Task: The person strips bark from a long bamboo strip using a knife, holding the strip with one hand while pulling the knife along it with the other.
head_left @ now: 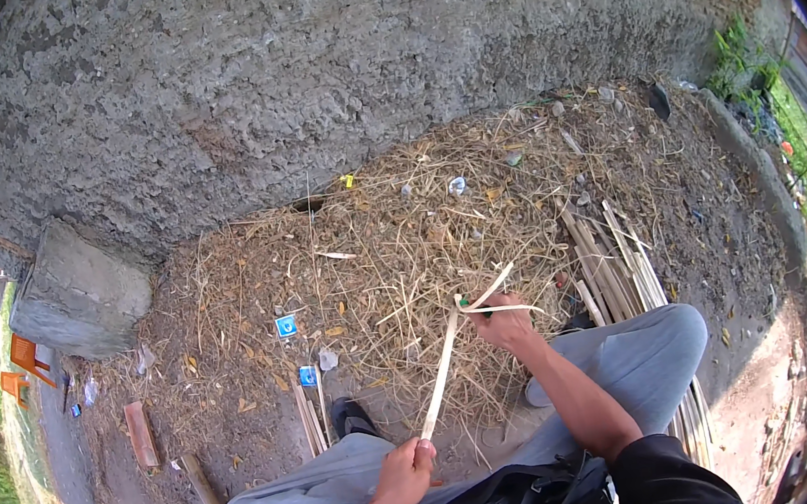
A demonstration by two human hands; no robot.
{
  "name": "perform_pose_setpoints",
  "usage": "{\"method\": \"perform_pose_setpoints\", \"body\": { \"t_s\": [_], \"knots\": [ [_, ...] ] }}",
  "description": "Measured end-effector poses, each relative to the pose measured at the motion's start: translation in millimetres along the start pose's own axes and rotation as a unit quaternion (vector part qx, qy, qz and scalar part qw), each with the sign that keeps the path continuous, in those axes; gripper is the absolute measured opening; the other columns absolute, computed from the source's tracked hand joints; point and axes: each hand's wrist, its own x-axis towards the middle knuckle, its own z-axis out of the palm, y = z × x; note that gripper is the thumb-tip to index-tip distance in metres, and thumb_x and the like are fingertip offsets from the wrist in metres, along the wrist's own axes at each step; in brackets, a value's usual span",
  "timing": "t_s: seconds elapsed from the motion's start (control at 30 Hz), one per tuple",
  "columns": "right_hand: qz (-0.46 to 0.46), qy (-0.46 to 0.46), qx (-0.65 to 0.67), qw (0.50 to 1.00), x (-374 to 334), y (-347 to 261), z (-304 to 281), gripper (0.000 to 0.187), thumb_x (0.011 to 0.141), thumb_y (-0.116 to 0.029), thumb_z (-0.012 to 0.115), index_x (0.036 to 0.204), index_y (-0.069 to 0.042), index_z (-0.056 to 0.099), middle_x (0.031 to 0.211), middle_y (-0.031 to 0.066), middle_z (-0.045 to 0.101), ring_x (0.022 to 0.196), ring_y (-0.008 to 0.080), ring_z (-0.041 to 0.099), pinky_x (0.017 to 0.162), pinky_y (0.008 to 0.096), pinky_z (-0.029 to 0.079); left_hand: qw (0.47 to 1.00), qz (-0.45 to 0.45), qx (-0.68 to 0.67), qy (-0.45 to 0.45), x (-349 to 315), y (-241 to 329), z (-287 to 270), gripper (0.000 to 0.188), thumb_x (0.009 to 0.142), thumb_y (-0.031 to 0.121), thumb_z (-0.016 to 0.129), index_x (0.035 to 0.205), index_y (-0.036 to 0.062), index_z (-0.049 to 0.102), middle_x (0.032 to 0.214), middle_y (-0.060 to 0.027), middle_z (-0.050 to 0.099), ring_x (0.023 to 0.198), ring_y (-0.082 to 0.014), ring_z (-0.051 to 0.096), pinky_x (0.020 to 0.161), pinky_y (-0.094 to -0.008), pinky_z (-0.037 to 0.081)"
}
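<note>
A long pale bamboo strip (445,366) runs up from my lap, slanting away to the right. My left hand (407,471) is closed round its lower part, above my left thigh. At the far end the strip parts into two thin, curling slivers (499,283) beside my right hand (509,326). My right fingers are wrapped round something green, apparently a tool handle (476,312). Any blade is too small or hidden to make out. The slivers pass close by the knuckles of my right hand.
Dry shavings (400,222) cover the ground before a rough grey wall (351,67). Bundled bamboo strips (617,266) lie by my right knee, and a few more strips (309,420) by my left foot. A concrete block (86,288) and a brick (142,435) are at left.
</note>
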Motion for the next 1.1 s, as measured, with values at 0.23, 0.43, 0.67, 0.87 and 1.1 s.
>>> {"method": "perform_pose_setpoints", "body": {
  "t_s": [0.23, 0.43, 0.67, 0.87, 1.1],
  "knots": [
    [0.291, -0.149, 0.391, 0.860, 12, 6, 3, 0.023, 0.094, -0.028, 0.067, 0.087, -0.008, 0.060, 0.064, 0.0052, 0.057, 0.052, 0.0121, 0.051, 0.043, 0.0298, 0.038, 0.999, -0.017, -0.044, -0.024, 15, -16, -7, 0.029, 0.104, 0.023, 0.044, 0.092, 0.0015, 0.060, 0.066, -0.0066, 0.057, 0.054, -0.0160, 0.054, 0.052, -0.0338, 0.043],
    [0.396, -0.252, 0.544, 0.696, 9, 10, 7, 0.021, 0.102, -0.036, 0.053, 0.102, -0.016, 0.047, 0.074, -0.0021, 0.048, 0.052, 0.0075, 0.036, 0.041, 0.0228, 0.031, 0.967, -0.156, -0.190, -0.074, 14, -8, -14, 0.029, 0.104, 0.023, 0.044, 0.092, 0.0018, 0.060, 0.068, -0.0026, 0.056, 0.052, -0.0096, 0.049, 0.049, -0.0298, 0.040],
    [0.055, -0.045, 0.169, 0.983, -12, 3, 24, 0.025, 0.094, -0.033, 0.064, 0.100, -0.008, 0.066, 0.071, 0.0077, 0.063, 0.059, 0.0224, 0.060, 0.054, 0.0370, 0.047, 0.999, -0.041, -0.027, -0.002, 21, -28, -5, 0.030, 0.102, 0.023, 0.048, 0.089, 0.0019, 0.064, 0.064, -0.0076, 0.062, 0.056, -0.0185, 0.060, 0.058, -0.0366, 0.048],
    [-0.083, 0.003, 0.007, 0.996, -19, -19, 9, 0.018, 0.091, -0.032, 0.066, 0.095, -0.015, 0.071, 0.080, 0.0099, 0.070, 0.074, 0.0337, 0.069, 0.066, 0.0454, 0.056, 0.997, 0.018, 0.060, 0.041, 15, -30, -3, 0.031, 0.102, 0.024, 0.047, 0.088, 0.0018, 0.064, 0.068, -0.0184, 0.063, 0.063, -0.0347, 0.064, 0.062, -0.0440, 0.049],
    [0.141, 0.037, -0.105, 0.984, 14, 57, 0, 0.028, 0.090, -0.035, 0.064, 0.103, -0.011, 0.074, 0.087, 0.0154, 0.073, 0.077, 0.0351, 0.070, 0.069, 0.0480, 0.055, 0.978, 0.084, 0.177, 0.066, -16, -28, 10, 0.027, 0.100, 0.022, 0.048, 0.089, 0.0008, 0.062, 0.066, -0.0155, 0.060, 0.058, -0.0284, 0.060, 0.059, -0.0388, 0.048]
  ]
}}
